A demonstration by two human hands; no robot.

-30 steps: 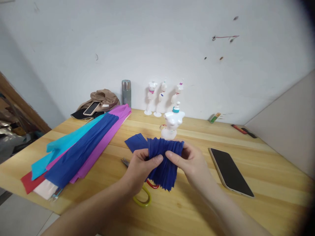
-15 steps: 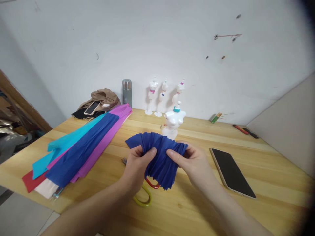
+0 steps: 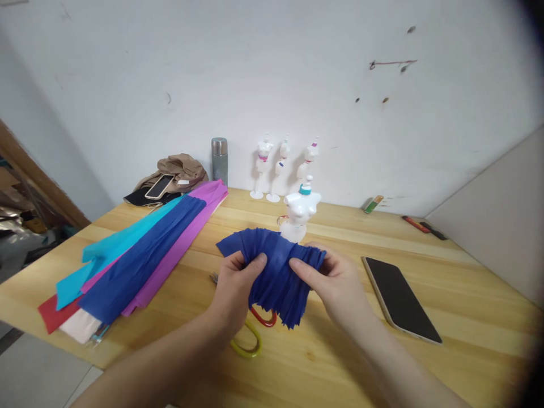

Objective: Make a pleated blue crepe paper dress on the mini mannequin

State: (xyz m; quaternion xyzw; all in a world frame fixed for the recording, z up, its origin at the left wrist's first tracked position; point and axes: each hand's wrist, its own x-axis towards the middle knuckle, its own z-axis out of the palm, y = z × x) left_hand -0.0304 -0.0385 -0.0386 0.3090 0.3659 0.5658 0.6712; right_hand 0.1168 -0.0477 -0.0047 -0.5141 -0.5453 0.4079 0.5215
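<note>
A strip of dark blue pleated crepe paper or fabric (image 3: 276,277) is stretched between my hands above the table, its folds fanning downward. My left hand (image 3: 236,283) pinches it near the left with the thumb on top. At the right edge my right hand (image 3: 329,277) grips it, thumb in front and fingers behind. Under the strip lie scissors with a yellow and red handle (image 3: 249,345), partly covered. Just behind it stands a white mannequin figurine (image 3: 301,207) with a teal band at the neck; its lower part is hidden.
Coloured sheets (image 3: 144,249) lie in a pile on the left. A dark-screened phone or tablet (image 3: 402,297) rests at right. Three small white mannequins (image 3: 263,150), a grey flask (image 3: 220,161) and a brown cloth (image 3: 182,170) stand or lie along the wall.
The pleats between my thumbs have spread slightly, leaving a smoother patch in the middle. My hands have moved a little apart and keep hold of the strip.
</note>
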